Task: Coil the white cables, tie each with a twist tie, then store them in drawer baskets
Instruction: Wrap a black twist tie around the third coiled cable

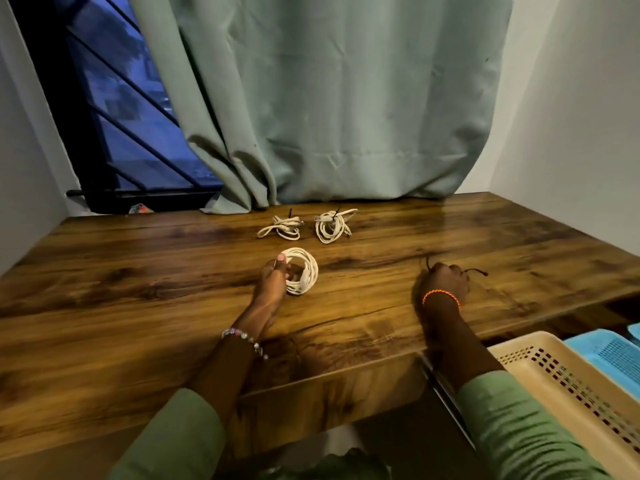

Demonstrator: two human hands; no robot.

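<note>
Coil held at centre frame, tie in the other hand.
Left hand [275, 278] grips the white cable coil [302, 270] upright on the table [138, 289]; right hand [445, 280], curled, seemingly pinches a dark twist tie [476, 271].

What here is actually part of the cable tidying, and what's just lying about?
Part of the job: coil in left hand; twist tie in right hand; two tied coils; beige basket; blue basket.

Lying about: curtain; window; small object on sill.

No readable text, label, brand or number anywhere; perhaps print on the small colourful item [140, 208] left of the curtain [322, 98], too blurred.
</note>
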